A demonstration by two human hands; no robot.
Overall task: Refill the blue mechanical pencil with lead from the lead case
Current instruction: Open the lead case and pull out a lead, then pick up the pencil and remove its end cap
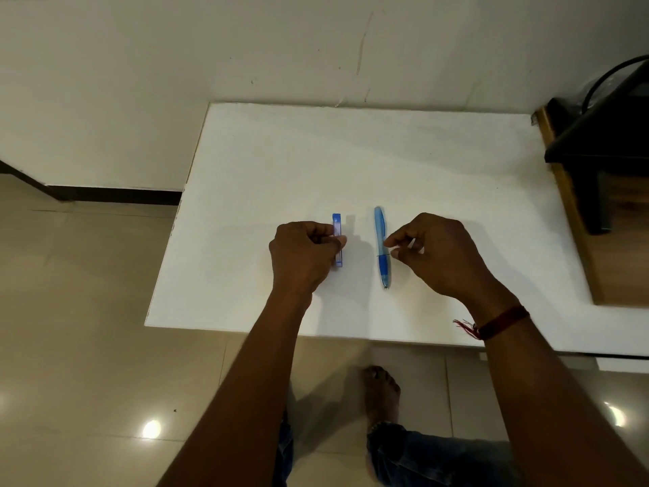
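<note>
Where the white table [351,152] meets the wall, two blue task items lie side by side: one lead case [337,219] and one blue mechanical pencil [380,226], near each other but not touching, both pointing away from the viewer. Left hand [302,254]: fingers curled closed around the near half of the case, thumb across its face. Right hand [435,254]: thumb and forefinger pinched on one thin dark lead [382,255], whose free end crosses the pencil's barrel. Pencil tip points toward the viewer. One red thread band [502,321] circles the right wrist. Printing on the case is too small to read; the pencil shows no legible brand.
</note>
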